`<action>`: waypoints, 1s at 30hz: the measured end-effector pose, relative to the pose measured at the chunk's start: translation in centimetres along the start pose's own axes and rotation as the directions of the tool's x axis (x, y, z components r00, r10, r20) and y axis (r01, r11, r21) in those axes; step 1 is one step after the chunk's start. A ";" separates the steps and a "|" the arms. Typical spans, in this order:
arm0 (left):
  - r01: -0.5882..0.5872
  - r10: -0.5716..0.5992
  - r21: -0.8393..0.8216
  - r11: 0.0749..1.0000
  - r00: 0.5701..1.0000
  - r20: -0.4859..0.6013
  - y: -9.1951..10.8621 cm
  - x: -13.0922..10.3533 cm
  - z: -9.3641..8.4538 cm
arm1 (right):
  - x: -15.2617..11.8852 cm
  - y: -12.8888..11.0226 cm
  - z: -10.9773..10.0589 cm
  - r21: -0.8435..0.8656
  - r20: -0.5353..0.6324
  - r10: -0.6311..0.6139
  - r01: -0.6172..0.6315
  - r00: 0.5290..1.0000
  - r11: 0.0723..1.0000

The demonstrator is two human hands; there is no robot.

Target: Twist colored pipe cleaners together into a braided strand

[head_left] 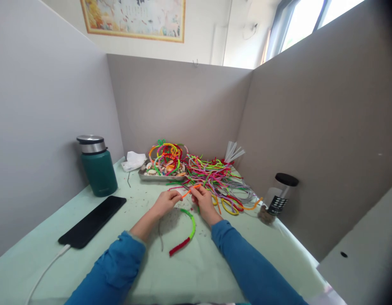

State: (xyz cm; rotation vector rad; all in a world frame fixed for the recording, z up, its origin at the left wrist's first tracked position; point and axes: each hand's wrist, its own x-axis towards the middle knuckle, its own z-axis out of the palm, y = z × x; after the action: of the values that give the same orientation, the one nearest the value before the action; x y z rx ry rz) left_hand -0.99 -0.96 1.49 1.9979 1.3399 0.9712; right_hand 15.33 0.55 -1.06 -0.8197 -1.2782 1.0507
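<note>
I've got 1 bright head view, daylight from the window (pixel 305 27) at upper R, panes blown out white. Soft shadows on the L partition (pixel 56 106) & surface (pixel 170 279). Wide-angle stretch at edges, dark blurry vignette far R; fine detail's a bit soft.

I can't read any text, brand or number from here. On the green bottle (pixel 100 174) I make out a faint line of small lettering low on the body, too tiny for me to read. The clear jar (pixel 266 214) carries a black label (pixel 277 205) with white marks in rows, and I can't tell whether they are letters or a pattern. Up on the wall, the framed picture (pixel 134 21) shows small dark marks like writing near its top, too blurred for me to read.
</note>
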 end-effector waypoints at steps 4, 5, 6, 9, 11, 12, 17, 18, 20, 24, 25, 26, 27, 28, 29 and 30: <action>-0.016 0.024 0.177 0.984 0.999 -0.045 -0.6 -0.1 0.0 | 0.2 0.1 -0.2 0.028 -0.013 0.009 -0.008 1.000 1.000; -0.031 0.048 0.217 0.976 0.996 -0.076 -0.7 -0.2 0.0 | 0.2 0.1 -0.2 0.025 -0.002 0.006 -0.006 1.000 1.000; -0.056 0.084 0.244 0.968 0.991 -0.107 -0.8 -0.2 0.0 | 0.1 0.2 -0.2 0.022 0.013 0.001 -0.002 1.000 1.000; -0.155 0.191 0.230 0.961 0.971 -0.144 -0.9 -0.2 0.1 | -0.1 0.4 0.1 0.021 0.069 0.004 -0.006 0.998 1.000; -0.178 0.196 0.152 0.972 0.974 -0.113 -0.8 -0.2 0.3 | -0.2 0.4 0.2 0.018 0.104 0.015 -0.017 0.994 1.000; -0.174 0.184 0.115 0.978 0.979 -0.092 -0.7 -0.2 0.4 | -0.2 0.5 0.2 0.013 0.118 0.018 -0.020 0.993 1.000; -0.154 0.160 0.112 0.982 0.986 -0.054 -0.7 -0.1 0.6 | 0.0 0.8 0.3 -0.035 0.135 0.012 -0.008 0.991 0.999; -0.156 0.164 0.129 0.979 0.985 -0.059 -0.7 -0.1 0.6 | 0.0 0.9 0.2 -0.045 0.119 0.008 -0.003 0.993 0.999; -0.159 0.170 0.154 0.975 0.984 -0.061 -0.8 -0.1 0.6 | 0.1 1.1 0.2 -0.059 0.085 -0.007 0.012 0.996 0.998; -0.136 0.142 0.100 0.986 0.988 -0.056 -0.6 -0.1 0.4 | 0.1 1.1 0.2 -0.051 0.072 -0.021 0.024 0.997 0.998; -0.127 0.129 0.046 0.991 0.990 -0.050 -0.5 -0.1 0.4 | 0.1 1.1 0.1 -0.034 0.076 -0.015 0.018 0.997 0.999; -0.115 0.114 -0.026 0.993 0.993 -0.039 -0.4 -0.1 0.4 | 0.1 1.0 0.1 -0.012 0.080 -0.006 0.007 0.997 1.000; -0.097 0.095 -0.109 0.989 0.995 -0.022 -0.3 -0.1 0.4 | 0.1 0.9 0.0 0.014 0.089 0.006 -0.007 0.996 1.000; -0.072 0.074 -0.192 0.979 0.997 0.003 -0.3 -0.1 0.4 | 0.1 0.7 0.0 0.044 0.097 0.016 -0.021 0.995 0.999; -0.042 0.052 -0.263 0.964 0.998 0.030 -0.2 0.0 0.5 | 0.0 0.5 -0.1 0.071 0.107 0.027 -0.035 0.994 0.997; -0.015 0.031 -0.310 0.951 0.998 0.049 -0.3 0.0 0.5 | 0.0 0.4 -0.1 0.089 0.115 0.033 -0.044 0.993 0.995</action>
State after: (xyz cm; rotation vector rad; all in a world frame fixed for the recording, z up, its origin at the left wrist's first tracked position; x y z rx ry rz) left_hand -0.71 -0.86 0.99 1.7900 1.0624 1.0589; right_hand 15.40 0.69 -1.42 -0.7266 -1.3038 1.1918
